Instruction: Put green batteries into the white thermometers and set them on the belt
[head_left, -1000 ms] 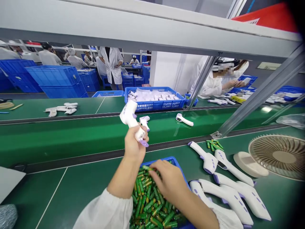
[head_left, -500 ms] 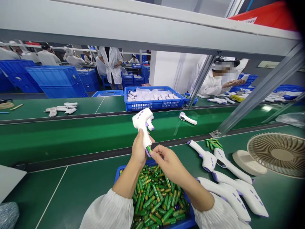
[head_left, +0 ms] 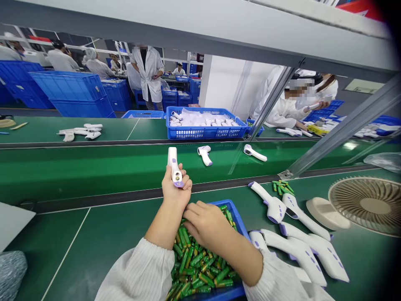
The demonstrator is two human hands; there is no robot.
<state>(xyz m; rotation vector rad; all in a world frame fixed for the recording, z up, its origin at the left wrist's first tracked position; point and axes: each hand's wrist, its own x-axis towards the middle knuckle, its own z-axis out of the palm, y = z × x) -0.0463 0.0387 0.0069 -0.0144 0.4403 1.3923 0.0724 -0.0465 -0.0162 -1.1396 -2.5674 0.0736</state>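
My left hand point(head_left: 172, 194) is wrapped round a white and purple infrared thermometer point(head_left: 172, 158), its handle end turned toward me. That end is open, with a round metal battery end inside and a purple flap point(head_left: 178, 184) hanging at its edge. Below and to the right, my right hand point(head_left: 208, 223) reaches over the green batteries point(head_left: 203, 261) heaped in a blue bin point(head_left: 239, 219). Its fingers are bent together beside my left wrist. The fingertips are partly hidden, and I cannot make out what they hold.
Several white thermometers point(head_left: 308, 255) lie at the right, near a small battery pile point(head_left: 282, 187) and a fan point(head_left: 372, 205). Two more thermometers point(head_left: 205, 155) rest on the green belt point(head_left: 78, 167). Beyond it stands a blue basket point(head_left: 206, 131); a metal strut point(head_left: 338, 125) slants at the right.
My right hand has left the thermometer's handle and moved down to the batteries. My left hand has shifted left and tipped the thermometer so its open end faces me.
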